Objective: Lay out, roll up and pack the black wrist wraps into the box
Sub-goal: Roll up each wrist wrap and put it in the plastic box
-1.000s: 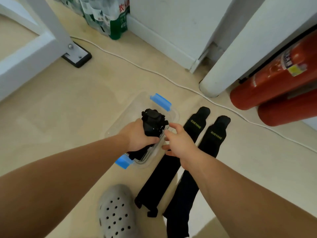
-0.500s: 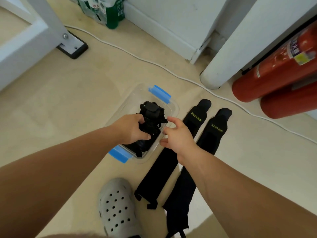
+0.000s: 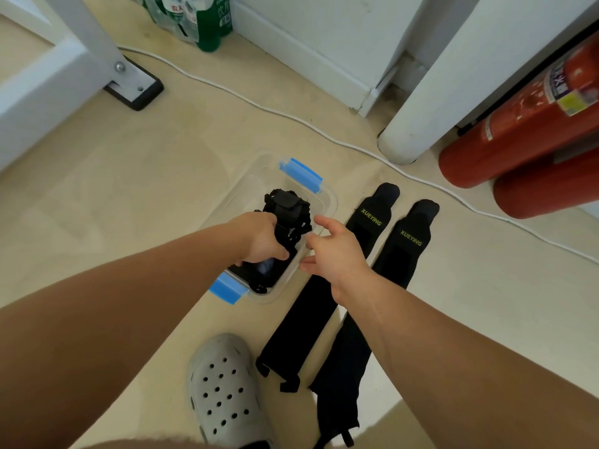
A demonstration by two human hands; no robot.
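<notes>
My left hand is curled round a rolled wrist wrap, holding it inside the clear box on the floor. My fingers hide the roll's lower part, and the dark bundle beneath is hard to make out. My right hand sits at the box's right rim with fingers loosely spread, holding nothing; I cannot tell if it touches. Further right, one flat wrap and a second flat wrap lie side by side, partly covered by my forearm.

- Beige floor, softly and evenly lit.
- White wall with skirting board along the floor's far edge.
- White furniture leg on a black-edged foot plate, far-left corner.
</notes>
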